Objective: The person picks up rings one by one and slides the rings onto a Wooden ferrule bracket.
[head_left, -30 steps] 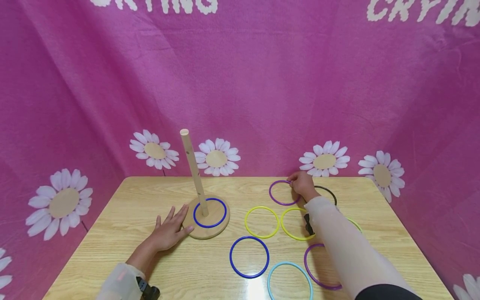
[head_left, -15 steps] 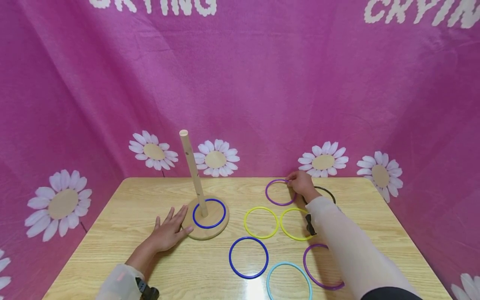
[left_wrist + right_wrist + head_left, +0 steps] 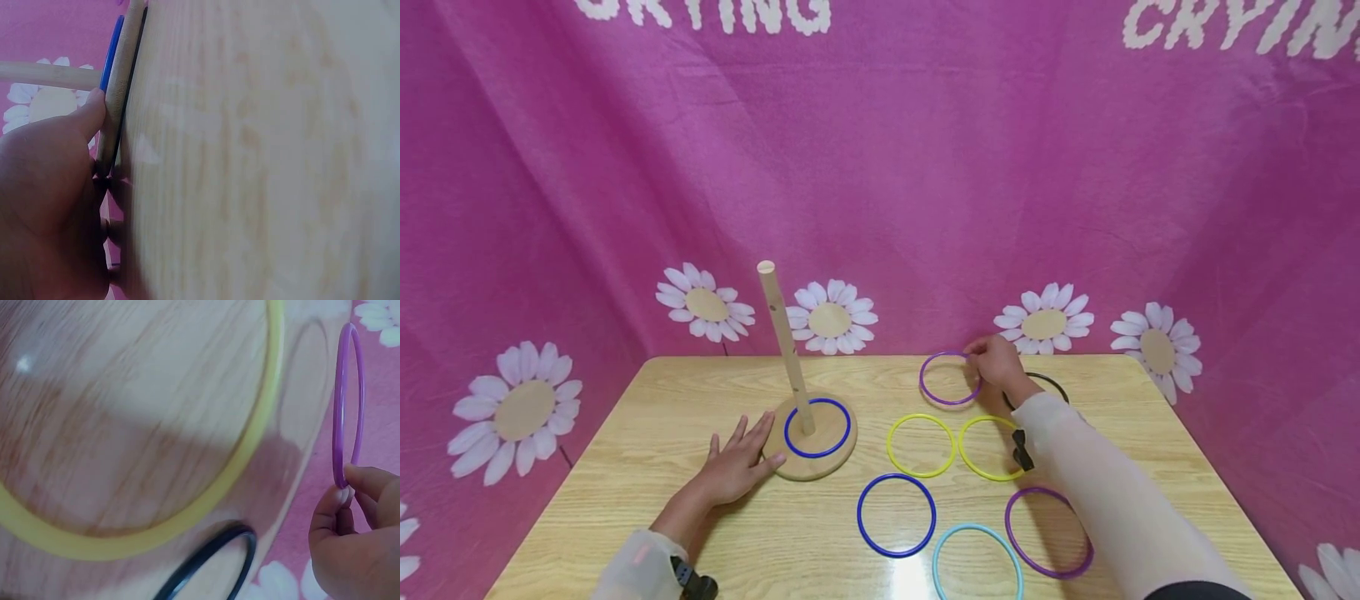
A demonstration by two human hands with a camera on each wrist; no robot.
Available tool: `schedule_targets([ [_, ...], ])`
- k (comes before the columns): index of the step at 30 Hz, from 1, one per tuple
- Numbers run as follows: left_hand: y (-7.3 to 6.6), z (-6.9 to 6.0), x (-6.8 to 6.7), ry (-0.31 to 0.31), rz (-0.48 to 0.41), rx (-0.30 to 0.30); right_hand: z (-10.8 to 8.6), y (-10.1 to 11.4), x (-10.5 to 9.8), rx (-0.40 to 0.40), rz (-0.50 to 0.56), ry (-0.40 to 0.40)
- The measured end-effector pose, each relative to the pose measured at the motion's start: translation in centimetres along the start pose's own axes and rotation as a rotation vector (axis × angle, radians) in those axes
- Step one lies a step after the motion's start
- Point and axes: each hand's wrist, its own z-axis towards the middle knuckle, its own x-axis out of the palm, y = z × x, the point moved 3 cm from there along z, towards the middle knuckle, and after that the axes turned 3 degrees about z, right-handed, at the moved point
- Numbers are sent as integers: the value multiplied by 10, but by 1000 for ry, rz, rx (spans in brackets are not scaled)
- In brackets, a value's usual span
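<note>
In the head view my right hand (image 3: pixel 997 364) pinches the right edge of a purple ring (image 3: pixel 922 385) at the table's back. The right wrist view shows that purple ring (image 3: pixel 339 406) between thumb and fingers (image 3: pixel 369 481), raised off the tabletop. My left hand (image 3: pixel 737 467) lies with spread fingers at the left edge of the round wooden base (image 3: pixel 811 467). A tilted-looking wooden post (image 3: pixel 786 346) rises from the base, with a blue ring (image 3: pixel 849 429) around its foot. In the left wrist view the thumb of my left hand (image 3: pixel 50 194) rests on the base's edge (image 3: pixel 119 87).
Two yellow rings (image 3: pixel 956 446) (image 3: pixel 961 450), a blue ring (image 3: pixel 935 517), a light blue ring (image 3: pixel 1019 567), another purple ring (image 3: pixel 1009 525) and a black ring (image 3: pixel 1060 387), partly behind my right wrist, lie on the table (image 3: pixel 805 533). A pink flowered cloth (image 3: pixel 910 183) hangs behind.
The purple ring in my right hand has moved left and risen from the table, with the hand shifting slightly left. My left hand and the base have stayed in place.
</note>
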Motion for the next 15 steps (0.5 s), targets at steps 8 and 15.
schedule_targets([
  [8, 0, 0, 0, 0, -5, -2, -1, 25, -6, -94, -28, -14],
  [15, 2, 2, 1, -6, 3, -2, -1, 53, -12, -126, -23, -21],
])
